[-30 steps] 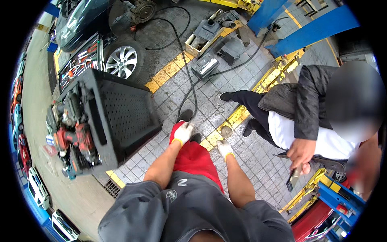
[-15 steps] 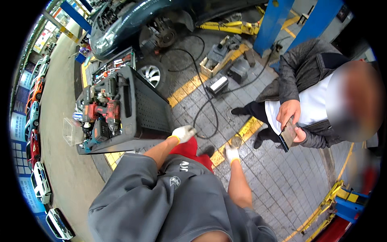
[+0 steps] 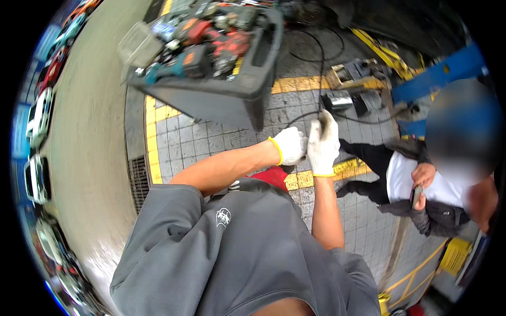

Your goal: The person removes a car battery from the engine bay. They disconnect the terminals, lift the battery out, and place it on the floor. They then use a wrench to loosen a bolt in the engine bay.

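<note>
My left hand (image 3: 291, 145), in a white knit glove with a yellow cuff, is closed in front of me, its fingers curled toward the other hand. What it holds, if anything, is hidden. Right beside it is my right hand (image 3: 323, 141), gloved the same way, its fingers stretched out and pointing away from me. The palm side of that glove looks dirty grey. Both hands hang in the air above the tiled floor (image 3: 221, 145), very near each other. I cannot make out a round object in either glove.
A dark tool cart (image 3: 211, 102) stands ahead on the left, topped with red cordless power tools (image 3: 229, 45) and a clear plastic box (image 3: 139, 45). A black hose (image 3: 322, 63) lies on the floor. A person (image 3: 406, 181) holding a phone stands at right, near a blue lift post (image 3: 443, 73).
My hands have come together and risen away from me. The round greyish thing earlier in my right hand no longer shows. My view has turned, and the cart appears farther right.
</note>
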A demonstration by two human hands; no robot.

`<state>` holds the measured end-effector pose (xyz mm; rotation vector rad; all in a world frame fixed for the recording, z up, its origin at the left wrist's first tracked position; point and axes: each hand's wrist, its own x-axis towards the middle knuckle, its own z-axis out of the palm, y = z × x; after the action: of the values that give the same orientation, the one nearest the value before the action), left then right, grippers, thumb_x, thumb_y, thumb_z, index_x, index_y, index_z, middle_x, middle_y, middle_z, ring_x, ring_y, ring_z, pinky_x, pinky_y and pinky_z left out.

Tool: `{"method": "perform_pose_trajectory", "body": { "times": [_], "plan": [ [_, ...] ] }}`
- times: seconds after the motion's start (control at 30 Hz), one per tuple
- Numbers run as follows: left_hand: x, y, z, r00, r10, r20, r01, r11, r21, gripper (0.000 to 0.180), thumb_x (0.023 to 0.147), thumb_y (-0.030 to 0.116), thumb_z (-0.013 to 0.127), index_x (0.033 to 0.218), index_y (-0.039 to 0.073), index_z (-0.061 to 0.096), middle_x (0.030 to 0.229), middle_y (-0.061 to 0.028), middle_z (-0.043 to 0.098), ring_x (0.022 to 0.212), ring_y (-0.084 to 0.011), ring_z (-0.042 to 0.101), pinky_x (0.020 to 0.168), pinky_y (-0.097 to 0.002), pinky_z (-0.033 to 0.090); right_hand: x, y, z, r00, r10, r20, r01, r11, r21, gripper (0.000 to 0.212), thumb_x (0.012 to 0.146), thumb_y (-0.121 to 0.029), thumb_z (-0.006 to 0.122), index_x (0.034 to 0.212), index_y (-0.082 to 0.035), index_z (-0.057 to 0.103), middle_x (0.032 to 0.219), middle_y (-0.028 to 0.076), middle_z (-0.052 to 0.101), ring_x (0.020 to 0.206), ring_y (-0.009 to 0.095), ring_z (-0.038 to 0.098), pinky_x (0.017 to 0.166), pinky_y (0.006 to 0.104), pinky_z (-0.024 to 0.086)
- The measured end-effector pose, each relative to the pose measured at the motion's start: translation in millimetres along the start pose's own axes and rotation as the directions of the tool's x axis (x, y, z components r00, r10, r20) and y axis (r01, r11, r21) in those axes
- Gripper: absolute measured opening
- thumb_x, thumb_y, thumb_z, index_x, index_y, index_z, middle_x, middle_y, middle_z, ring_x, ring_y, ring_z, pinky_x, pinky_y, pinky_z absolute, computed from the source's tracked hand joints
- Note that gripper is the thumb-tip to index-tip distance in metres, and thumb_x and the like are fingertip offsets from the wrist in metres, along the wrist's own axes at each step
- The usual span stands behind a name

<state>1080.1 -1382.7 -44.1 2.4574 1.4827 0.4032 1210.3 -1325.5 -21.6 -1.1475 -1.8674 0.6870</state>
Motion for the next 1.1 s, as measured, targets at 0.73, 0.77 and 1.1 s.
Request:
{"method": "perform_pose_trajectory", "body": {
  "times": [0.73,0.77,1.1],
  "plan": [
    [-657.3,-27.7,-41.7,0.266,-0.953,-0.145,0.816,0.303,-0.492,0.034,0.101,0.031,0.063,0.126,0.009,0.071,0.129,-0.0169,0.070,0.126,-0.0333,0.063,0.109,-0.0461,0.048,-429.1,-468.4,386.8,-0.179,-0.969,0.173,0.417,0.085,0.905,0.034,0.092,-0.002,0.072,0.126,-0.004,0.072,0.111,0.019,0.076,0.096,0.039,0.073,0.089,0.0484,0.060],
    [-667.6,-42.2,-48.5,0.257,-0.953,-0.159,0.821,0.302,-0.484,0.033,0.101,0.031,0.063,0.125,0.009,0.071,0.129,-0.0169,0.071,0.126,-0.0334,0.063,0.108,-0.0462,0.049,-433.4,-466.9,401.2,-0.196,-0.964,0.180,0.444,0.077,0.893,0.033,0.092,-0.002,0.072,0.125,-0.004,0.072,0.110,0.018,0.076,0.096,0.039,0.073,0.088,0.0480,0.060],
    [-775.4,-209.4,-127.1,0.183,-0.973,-0.143,0.883,0.226,-0.412,0.033,0.100,0.033,0.064,0.121,0.010,0.073,0.125,-0.0172,0.073,0.121,-0.0342,0.066,0.103,-0.0469,0.052,-453.1,-607.3,528.0,-0.216,-0.954,0.207,0.155,0.176,0.972,0.030,0.095,-0.004,0.074,0.123,-0.012,0.073,0.105,0.012,0.076,0.095,0.033,0.075,0.086,0.0424,0.061]
  ]
}}
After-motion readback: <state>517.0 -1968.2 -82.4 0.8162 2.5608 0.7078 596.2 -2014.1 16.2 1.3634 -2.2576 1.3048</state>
